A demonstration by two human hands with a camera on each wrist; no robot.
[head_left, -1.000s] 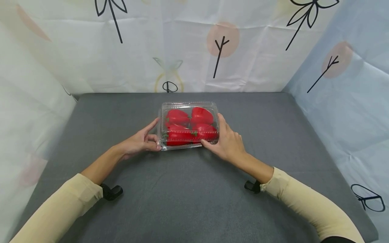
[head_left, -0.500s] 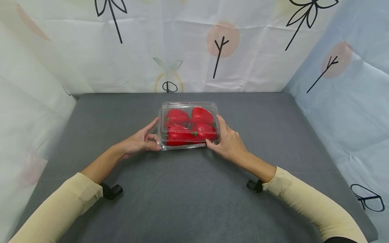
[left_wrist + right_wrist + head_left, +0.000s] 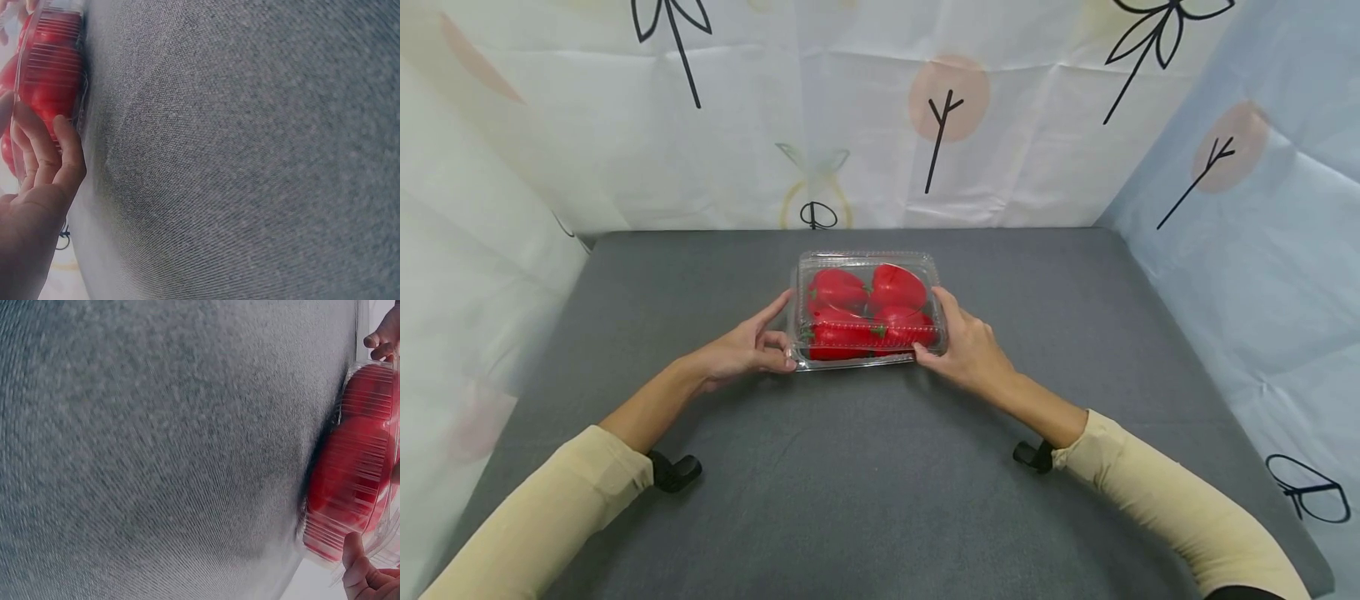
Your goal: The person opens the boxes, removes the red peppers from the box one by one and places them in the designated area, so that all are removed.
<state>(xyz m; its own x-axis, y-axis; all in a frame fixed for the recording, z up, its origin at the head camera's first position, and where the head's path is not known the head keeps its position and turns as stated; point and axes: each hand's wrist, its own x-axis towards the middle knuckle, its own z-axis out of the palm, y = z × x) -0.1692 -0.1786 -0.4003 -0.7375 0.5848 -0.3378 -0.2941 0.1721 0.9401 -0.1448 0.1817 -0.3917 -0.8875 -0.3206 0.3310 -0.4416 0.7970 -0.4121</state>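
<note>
A clear plastic clamshell box (image 3: 850, 364) sits on the grey table, its lid down. Inside are several glossy red fruit-like pieces (image 3: 898, 287) with small green tips; their exact kind is unclear. My left hand (image 3: 741, 352) holds the box's left side, with the thumb at the near corner and a finger along the side. In the left wrist view its bent fingers (image 3: 45, 150) touch the ribbed wall. My right hand (image 3: 973, 350) grips the right side, thumb on the near rim and fingers along the side edge. The right wrist view shows fingertips (image 3: 353, 547) against the box.
A grey cloth-covered table (image 3: 850, 483) spreads around the box. Behind it hangs a white printed curtain (image 3: 737, 150), with more curtain on both sides. Black straps with small mounts (image 3: 677, 473) sit on both wrists.
My right hand has slid slightly right along the near rim, its thumb now closer to the box's right corner. The left hand and the box stay in place.
</note>
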